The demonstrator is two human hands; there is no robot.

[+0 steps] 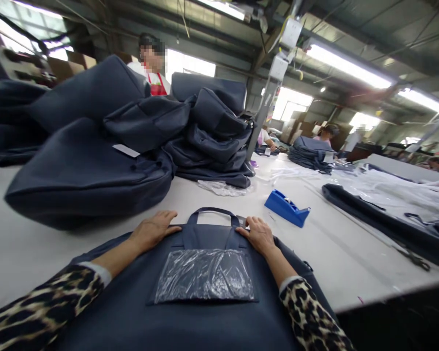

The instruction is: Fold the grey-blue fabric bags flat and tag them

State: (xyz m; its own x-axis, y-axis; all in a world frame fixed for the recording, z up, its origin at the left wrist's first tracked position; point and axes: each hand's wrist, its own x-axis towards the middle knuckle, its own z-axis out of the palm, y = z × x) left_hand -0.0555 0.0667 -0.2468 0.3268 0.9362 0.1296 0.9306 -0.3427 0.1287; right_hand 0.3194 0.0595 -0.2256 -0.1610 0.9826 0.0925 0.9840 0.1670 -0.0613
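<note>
A large navy bag (212, 324) lies in front of me, with its top edge turned away from me. A strap handle (214, 210) arches up from that edge, and a pocket panel under crinkled clear plastic (207, 275) sits below it. My left hand (154, 230) grips the top edge left of the handle, thumb on the near face and fingers curled over the far side. Right of the handle, my right hand (258, 235) holds the same edge in the same way. The fingertips are partly hidden behind the edge.
Piled navy bags (91, 170) stand at the left and back of the white table (336, 248). A blue tape dispenser (287, 207) sits beyond my right hand. Farther right are white strips (398, 187) and scissors (415, 258). Other people (157, 80) stand behind.
</note>
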